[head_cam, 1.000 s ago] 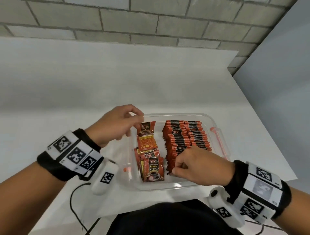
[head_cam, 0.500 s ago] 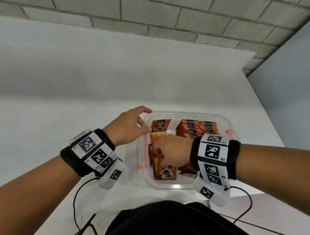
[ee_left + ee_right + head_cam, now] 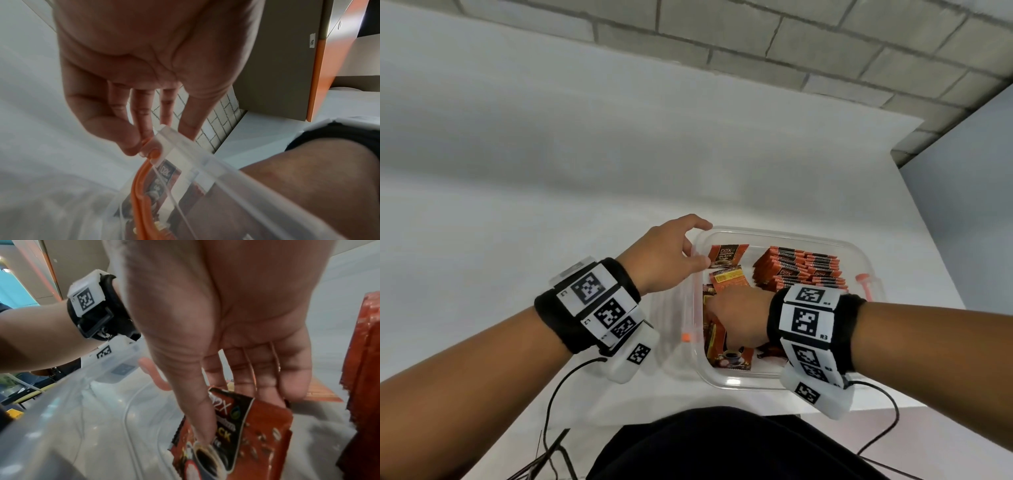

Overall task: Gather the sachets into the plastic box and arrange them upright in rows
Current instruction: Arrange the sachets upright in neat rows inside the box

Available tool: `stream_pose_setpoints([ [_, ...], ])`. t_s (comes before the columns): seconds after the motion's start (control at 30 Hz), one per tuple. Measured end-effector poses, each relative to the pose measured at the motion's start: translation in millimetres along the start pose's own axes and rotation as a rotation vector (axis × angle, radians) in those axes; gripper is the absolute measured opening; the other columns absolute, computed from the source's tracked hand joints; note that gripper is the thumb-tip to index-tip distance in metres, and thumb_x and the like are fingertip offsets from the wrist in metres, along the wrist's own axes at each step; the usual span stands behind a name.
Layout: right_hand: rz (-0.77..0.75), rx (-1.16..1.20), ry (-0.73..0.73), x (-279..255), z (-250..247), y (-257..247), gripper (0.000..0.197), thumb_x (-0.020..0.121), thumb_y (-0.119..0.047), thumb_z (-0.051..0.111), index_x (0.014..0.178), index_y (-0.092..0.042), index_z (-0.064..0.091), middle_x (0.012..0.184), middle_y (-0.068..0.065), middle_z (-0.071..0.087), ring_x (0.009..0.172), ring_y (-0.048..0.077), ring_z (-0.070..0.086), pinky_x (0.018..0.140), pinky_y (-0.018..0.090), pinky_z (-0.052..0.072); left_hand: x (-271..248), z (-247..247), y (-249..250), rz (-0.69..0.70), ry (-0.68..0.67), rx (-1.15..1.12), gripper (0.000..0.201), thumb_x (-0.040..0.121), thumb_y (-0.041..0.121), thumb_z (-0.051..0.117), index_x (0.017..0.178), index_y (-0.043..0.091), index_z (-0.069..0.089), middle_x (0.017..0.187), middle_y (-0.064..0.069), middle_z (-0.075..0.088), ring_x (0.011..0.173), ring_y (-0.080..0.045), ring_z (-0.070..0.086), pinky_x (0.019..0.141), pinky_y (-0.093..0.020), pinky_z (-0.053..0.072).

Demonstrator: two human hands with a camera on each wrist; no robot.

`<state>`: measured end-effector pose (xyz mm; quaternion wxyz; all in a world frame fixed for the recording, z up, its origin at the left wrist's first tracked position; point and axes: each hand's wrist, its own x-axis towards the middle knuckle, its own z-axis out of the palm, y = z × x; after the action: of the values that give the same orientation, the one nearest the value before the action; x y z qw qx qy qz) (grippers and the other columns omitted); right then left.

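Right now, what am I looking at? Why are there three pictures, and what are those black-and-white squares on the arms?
No robot here, just a person's two hands. One camera sits on the head, and one rides on each wrist, inside those patterned bands. On the white table stands a clear plastic box. Upright sachets fill its right side; loose sachets lie on its left. The left hand touches the box's corner. The right hand pinches one sachet inside the box.

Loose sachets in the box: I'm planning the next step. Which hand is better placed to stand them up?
Probably the right hand: it is inside the plastic box, pinching a sachet. The left hand only touches its rim.
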<state>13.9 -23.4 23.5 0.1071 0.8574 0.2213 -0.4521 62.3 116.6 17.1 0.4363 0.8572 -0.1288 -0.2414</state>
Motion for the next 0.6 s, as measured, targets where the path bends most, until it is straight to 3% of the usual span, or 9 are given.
stream_pose_setpoints([
  [0.23,0.011,-0.037,0.012,0.1,-5.3,0.2,0.027,0.091,-0.009,0.056,0.117,-0.003,0.057,0.110,0.011,0.063,0.085,0.019,0.053,0.069,0.026,0.043,-0.7,1.2,-1.6,-0.002,0.004,-0.009,0.051,0.088,0.033,0.066,0.134,0.036,0.044,0.096,0.007,0.064,0.083,-0.001,0.058,0.067,-0.012,0.037],
  [0.4,0.057,0.096,0.058,-4.3,-29.6,13.1,0.024,0.091,-0.015,0.057,0.114,-0.006,0.058,0.102,0.006,0.063,0.080,0.016,0.053,0.059,0.022,0.044,-0.7,2.3,-2.9,-0.001,0.017,-0.031,0.049,0.088,0.030,0.066,0.132,0.036,0.045,0.094,0.007,0.063,0.080,-0.001,0.057,0.067,-0.012,0.037],
  [0.47,0.064,0.159,0.122,-9.6,-39.5,18.5,0.030,0.090,-0.016,0.059,0.120,-0.009,0.055,0.101,0.005,0.059,0.084,0.016,0.053,0.059,0.021,0.042,-0.2,3.7,-2.9,0.003,0.025,-0.027,0.048,0.089,0.029,0.066,0.132,0.035,0.046,0.094,0.006,0.063,0.078,-0.001,0.056,0.066,-0.012,0.036],
  [0.53,0.089,0.158,0.165,-9.8,-42.6,21.0,0.042,0.092,-0.016,0.059,0.132,-0.011,0.047,0.111,0.006,0.058,0.092,0.019,0.052,0.065,0.023,0.040,0.2,5.1,-3.1,0.004,0.027,-0.033,0.049,0.088,0.029,0.066,0.132,0.034,0.046,0.095,0.004,0.063,0.076,-0.002,0.055,0.066,-0.013,0.037],
  [0.6,0.096,0.112,0.128,-5.1,-39.1,20.0,0.048,0.093,-0.013,0.057,0.138,-0.009,0.041,0.117,0.008,0.057,0.096,0.020,0.053,0.069,0.024,0.040,-0.1,5.9,-3.6,0.000,0.029,-0.033,0.049,0.089,0.029,0.065,0.133,0.035,0.045,0.097,0.004,0.062,0.077,-0.003,0.055,0.067,-0.014,0.037],
])
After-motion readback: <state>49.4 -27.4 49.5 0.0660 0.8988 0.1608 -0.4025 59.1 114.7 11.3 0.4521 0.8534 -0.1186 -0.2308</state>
